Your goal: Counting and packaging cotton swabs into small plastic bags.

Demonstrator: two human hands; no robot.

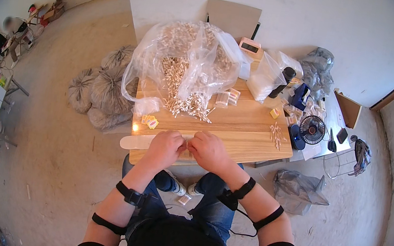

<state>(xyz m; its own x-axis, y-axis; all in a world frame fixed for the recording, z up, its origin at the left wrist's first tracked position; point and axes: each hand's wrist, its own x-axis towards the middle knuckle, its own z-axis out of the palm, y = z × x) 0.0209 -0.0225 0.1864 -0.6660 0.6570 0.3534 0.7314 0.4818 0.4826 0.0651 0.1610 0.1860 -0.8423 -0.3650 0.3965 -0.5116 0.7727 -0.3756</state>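
My left hand and my right hand meet at the near edge of the wooden table. The fingers of both are closed and pinch together at one spot; what they hold is small and mostly hidden. A pale strip with a rounded end lies flat beside and partly under my left hand. Just beyond that hand are small yellow-and-white cards. Farther back, a heap of cotton swabs spills from a big clear plastic bag. Small packs of swabs lie right of the heap.
Loose swabs and a yellow box lie at the table's right. Beyond stand a black bottle, a clear bag and a small black fan. Full sacks rest on the floor at left. A person sits far left.
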